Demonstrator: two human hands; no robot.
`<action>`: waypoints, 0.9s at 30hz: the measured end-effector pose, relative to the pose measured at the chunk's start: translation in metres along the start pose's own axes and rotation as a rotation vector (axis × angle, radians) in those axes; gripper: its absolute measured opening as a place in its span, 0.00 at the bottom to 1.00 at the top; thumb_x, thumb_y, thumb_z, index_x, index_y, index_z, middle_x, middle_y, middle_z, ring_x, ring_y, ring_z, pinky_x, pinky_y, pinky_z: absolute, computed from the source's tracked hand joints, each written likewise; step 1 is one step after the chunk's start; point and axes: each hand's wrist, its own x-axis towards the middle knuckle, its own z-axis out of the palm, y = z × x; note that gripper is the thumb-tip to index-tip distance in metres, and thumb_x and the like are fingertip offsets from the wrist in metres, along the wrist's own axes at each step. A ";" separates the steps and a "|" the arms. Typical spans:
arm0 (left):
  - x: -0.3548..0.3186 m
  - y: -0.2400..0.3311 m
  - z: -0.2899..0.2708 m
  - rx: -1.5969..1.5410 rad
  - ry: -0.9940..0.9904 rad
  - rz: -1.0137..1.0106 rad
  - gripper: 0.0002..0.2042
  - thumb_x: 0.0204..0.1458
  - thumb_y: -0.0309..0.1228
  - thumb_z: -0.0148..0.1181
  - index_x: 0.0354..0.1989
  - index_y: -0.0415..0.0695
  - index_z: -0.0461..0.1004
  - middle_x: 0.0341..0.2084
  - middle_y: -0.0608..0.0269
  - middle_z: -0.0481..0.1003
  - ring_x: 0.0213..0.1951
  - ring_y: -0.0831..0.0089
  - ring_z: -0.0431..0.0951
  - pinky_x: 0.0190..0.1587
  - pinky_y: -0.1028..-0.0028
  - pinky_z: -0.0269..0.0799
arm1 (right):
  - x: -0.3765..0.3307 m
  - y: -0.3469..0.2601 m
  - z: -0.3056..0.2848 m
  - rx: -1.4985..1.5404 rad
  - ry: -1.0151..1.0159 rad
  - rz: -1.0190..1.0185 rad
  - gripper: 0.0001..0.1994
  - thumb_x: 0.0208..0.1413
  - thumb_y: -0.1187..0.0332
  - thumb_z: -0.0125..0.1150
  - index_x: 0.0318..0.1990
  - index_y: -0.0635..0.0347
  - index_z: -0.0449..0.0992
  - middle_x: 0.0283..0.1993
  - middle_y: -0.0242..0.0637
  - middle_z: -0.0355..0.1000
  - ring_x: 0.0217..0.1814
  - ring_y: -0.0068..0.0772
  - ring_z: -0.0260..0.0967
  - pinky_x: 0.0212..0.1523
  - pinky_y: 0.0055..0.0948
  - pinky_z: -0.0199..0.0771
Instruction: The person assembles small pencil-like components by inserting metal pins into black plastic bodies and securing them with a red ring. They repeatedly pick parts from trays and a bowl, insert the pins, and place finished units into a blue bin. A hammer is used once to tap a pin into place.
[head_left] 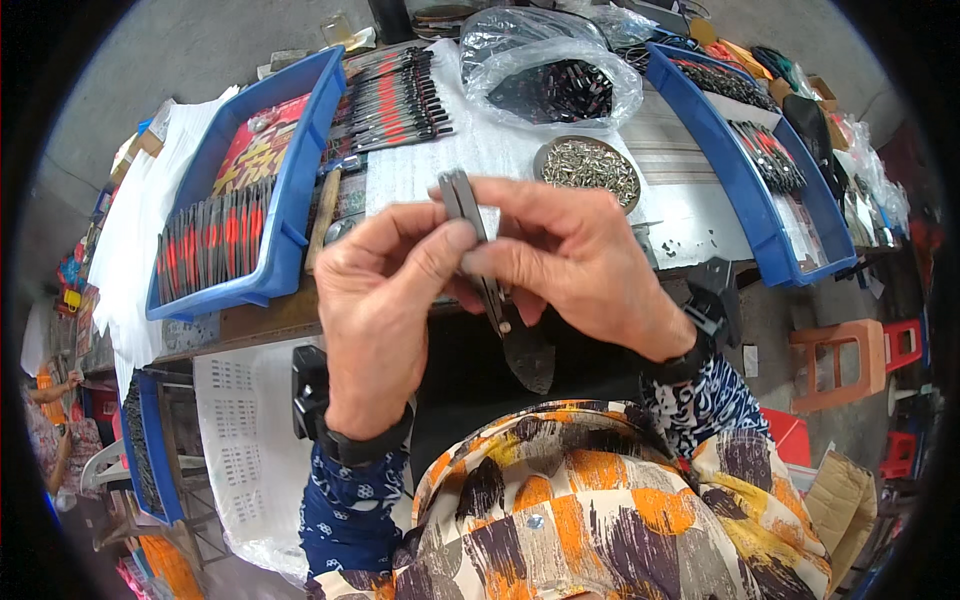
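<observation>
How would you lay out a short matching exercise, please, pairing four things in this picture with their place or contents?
Things:
1. Slender dark piece
2. Round dish
3. Clear plastic bag
4. Orange stool

Places or contents:
A. Holds small silvery pieces
B. Stands on the floor
C. Gripped by the left hand and right hand
D. Holds many shiny black pieces

Pairs: 1-C, 2-A, 3-D, 4-B.
</observation>
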 end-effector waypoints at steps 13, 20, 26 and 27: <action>0.036 0.017 -0.019 -0.008 0.010 0.108 0.08 0.55 0.25 0.62 0.38 0.31 0.77 0.26 0.59 0.78 0.23 0.79 0.77 0.24 0.81 0.75 | 0.053 0.000 0.003 0.041 -0.076 -0.105 0.20 0.60 0.70 0.60 0.57 0.71 0.71 0.20 0.32 0.71 0.14 0.14 0.65 0.14 0.15 0.64; 0.039 0.017 -0.019 -0.015 0.006 0.157 0.07 0.55 0.25 0.62 0.36 0.31 0.77 0.26 0.58 0.78 0.23 0.79 0.76 0.24 0.81 0.74 | 0.057 0.001 0.004 0.079 -0.101 -0.133 0.18 0.60 0.65 0.61 0.57 0.57 0.74 0.23 0.28 0.73 0.16 0.12 0.65 0.16 0.11 0.66; 0.041 0.008 -0.021 0.058 -0.006 0.155 0.08 0.55 0.25 0.62 0.36 0.30 0.77 0.26 0.58 0.79 0.23 0.79 0.77 0.24 0.82 0.73 | 0.051 0.014 0.003 0.055 -0.059 -0.119 0.19 0.60 0.70 0.60 0.58 0.62 0.73 0.20 0.28 0.70 0.16 0.13 0.63 0.15 0.14 0.63; 0.039 0.004 -0.022 0.045 -0.022 0.179 0.07 0.54 0.24 0.62 0.36 0.31 0.77 0.26 0.59 0.79 0.23 0.79 0.77 0.24 0.82 0.73 | 0.047 0.018 0.004 0.048 -0.035 -0.116 0.19 0.60 0.70 0.60 0.58 0.61 0.73 0.20 0.27 0.70 0.16 0.13 0.63 0.16 0.15 0.63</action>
